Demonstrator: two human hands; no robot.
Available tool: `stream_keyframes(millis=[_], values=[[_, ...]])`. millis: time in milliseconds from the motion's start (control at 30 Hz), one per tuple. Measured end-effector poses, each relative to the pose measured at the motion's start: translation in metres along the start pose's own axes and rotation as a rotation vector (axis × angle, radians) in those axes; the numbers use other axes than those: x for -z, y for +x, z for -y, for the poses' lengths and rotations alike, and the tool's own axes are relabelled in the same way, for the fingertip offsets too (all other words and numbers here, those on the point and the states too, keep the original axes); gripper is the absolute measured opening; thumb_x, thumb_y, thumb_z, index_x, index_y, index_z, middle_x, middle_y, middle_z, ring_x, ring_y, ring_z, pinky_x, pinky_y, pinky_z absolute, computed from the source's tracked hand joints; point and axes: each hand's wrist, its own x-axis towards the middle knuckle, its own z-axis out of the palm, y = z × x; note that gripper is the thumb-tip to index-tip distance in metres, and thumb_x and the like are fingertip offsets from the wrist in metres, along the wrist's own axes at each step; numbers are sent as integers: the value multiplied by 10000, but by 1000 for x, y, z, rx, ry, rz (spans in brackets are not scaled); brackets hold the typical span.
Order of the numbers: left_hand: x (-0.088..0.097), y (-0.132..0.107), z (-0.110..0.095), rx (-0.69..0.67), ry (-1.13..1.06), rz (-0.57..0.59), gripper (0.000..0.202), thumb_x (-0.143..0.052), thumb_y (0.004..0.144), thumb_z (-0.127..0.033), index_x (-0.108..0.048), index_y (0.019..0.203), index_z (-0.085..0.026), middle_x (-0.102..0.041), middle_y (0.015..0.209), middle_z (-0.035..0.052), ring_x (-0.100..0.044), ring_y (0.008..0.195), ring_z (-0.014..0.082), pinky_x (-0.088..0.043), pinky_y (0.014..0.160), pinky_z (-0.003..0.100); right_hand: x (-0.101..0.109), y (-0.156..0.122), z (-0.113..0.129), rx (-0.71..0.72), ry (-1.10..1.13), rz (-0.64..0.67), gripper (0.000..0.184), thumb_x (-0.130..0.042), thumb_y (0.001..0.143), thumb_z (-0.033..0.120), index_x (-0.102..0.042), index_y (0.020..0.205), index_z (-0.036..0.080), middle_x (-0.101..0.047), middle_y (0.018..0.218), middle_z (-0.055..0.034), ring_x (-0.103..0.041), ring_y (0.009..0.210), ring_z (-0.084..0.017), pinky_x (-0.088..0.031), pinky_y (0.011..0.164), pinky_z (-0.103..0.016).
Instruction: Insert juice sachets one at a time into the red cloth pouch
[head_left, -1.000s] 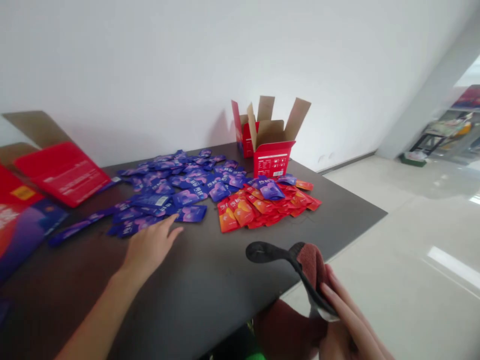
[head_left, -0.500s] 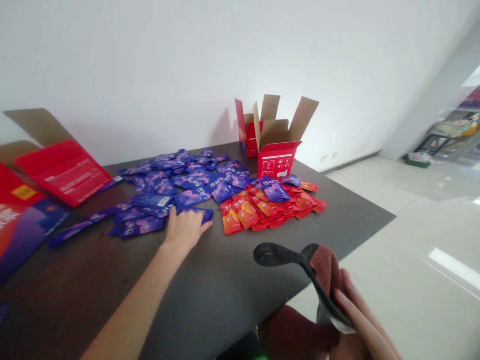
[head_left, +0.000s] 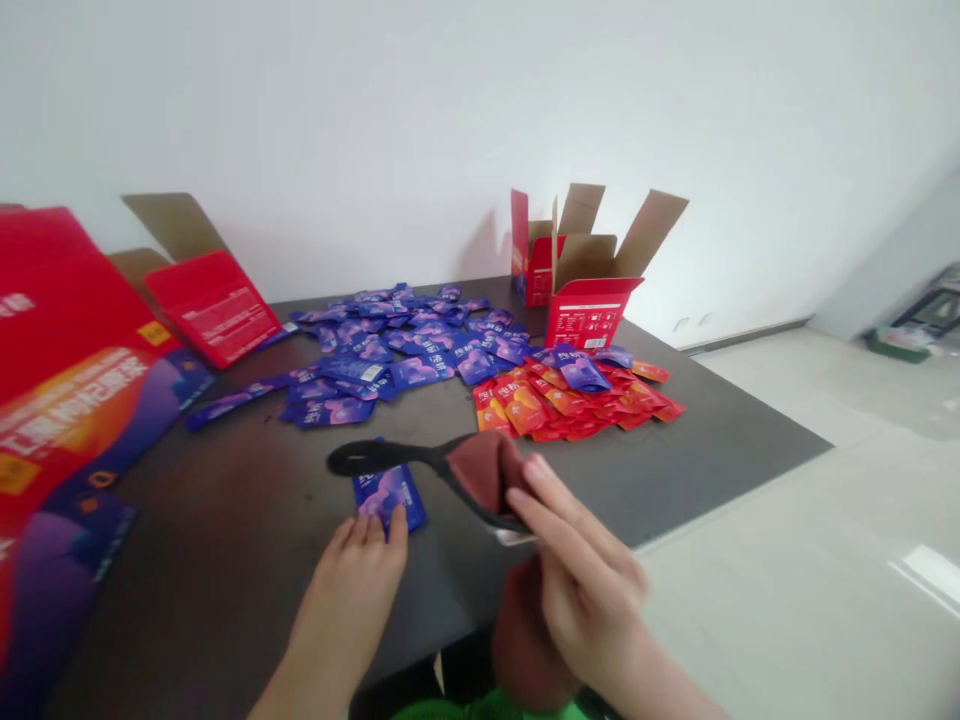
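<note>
The left hand (head_left: 352,605) is low in front of the body, with the palm turned down and the fingers (head_left: 373,532) a little apart and pointing forward. The right hand (head_left: 589,595) is higher and more to the right. Its fingers (head_left: 570,510) are long and close together, and they bend toward the left. Both forearms come up from the bottom of the view, and both arms are bare.

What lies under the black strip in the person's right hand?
A blue sachet lies on the dark table; the strip hides its top end, and the left fingers cover its near edge.
</note>
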Motion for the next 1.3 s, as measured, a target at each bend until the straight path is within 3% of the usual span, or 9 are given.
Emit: stream_keyframes(millis=[100, 233, 367, 467, 633, 733, 900, 1067, 1300], values=[[-13, -7, -3, -48, 3, -119, 459, -309, 728, 55, -665, 945, -137, -690, 876, 126, -648, 803, 211, -516, 726, 307, -41, 25, 7, 159, 99, 365, 405, -349, 788, 23, -514, 1146, 118, -457, 1309, -86, -360, 1258, -156, -356, 1036, -269], [-29, -22, -3, -63, 43, -326, 461, -296, 688, 96, -684, 781, -136, -687, 730, 95, -648, 666, 187, -532, 633, 274, -92, 38, 7, 297, 86, 723, 220, -447, 811, 135, -545, 1007, 120, -537, 1188, -96, -474, 1150, -140, -370, 989, -202], [-40, -33, 3, -149, 111, -542, 449, -312, 697, 84, -652, 933, -89, -674, 946, 152, -637, 863, 203, -518, 752, 281, -111, 34, -1, 350, 31, 816, 207, -453, 818, 166, -533, 1000, 108, -516, 1198, -114, -450, 1167, -160, -322, 1019, -231], [-39, -34, 5, -175, 128, -615, 446, -295, 684, 78, -650, 912, -66, -676, 928, 164, -641, 842, 214, -520, 752, 298, -122, 40, -7, 374, 13, 822, 218, -439, 827, 170, -530, 1012, 99, -497, 1222, -128, -436, 1180, -169, -316, 1017, -242], [-27, -32, 4, -161, 72, -582, 466, -299, 662, 76, -654, 914, -90, -684, 913, 149, -648, 827, 204, -533, 732, 287, -155, 75, -27, 225, -39, 865, 211, -422, 779, 63, -580, 907, 119, -621, 993, -88, -580, 965, -173, -445, 856, -260], [-22, -29, 1, -98, -21, -534, 460, -306, 657, 80, -665, 885, -95, -694, 852, 137, -655, 782, 189, -542, 713, 278, -153, 89, -31, 136, -42, 805, 279, -397, 763, 26, -576, 954, 122, -611, 1061, -97, -573, 1002, -174, -441, 874, -279], [-21, -26, -2, -102, -77, -540, 415, -327, 656, 84, -673, 823, -75, -692, 814, 143, -654, 765, 189, -540, 719, 279, -102, 70, 3, 69, 138, 558, 386, -342, 799, 36, -513, 1128, 139, -476, 1288, -79, -388, 1235, -119, -307, 1027, -221], [-25, -30, -2, -72, -111, -435, 380, -352, 648, 80, -663, 685, -134, -654, 632, 51, -623, 605, 175, -546, 605, 294, -88, 41, 24, 210, 162, 815, 227, -419, 822, 129, -565, 996, 130, -521, 1213, -91, -490, 1135, -146, -370, 964, -195], [-35, -30, 4, -171, 54, -595, 423, -318, 690, 39, -643, 929, -88, -682, 915, 125, -637, 852, 199, -523, 784, 295, -118, 43, -4, 297, 140, 891, 244, -453, 802, 110, -554, 1023, 86, -475, 1267, -142, -401, 1224, -164, -277, 1037, -223]])
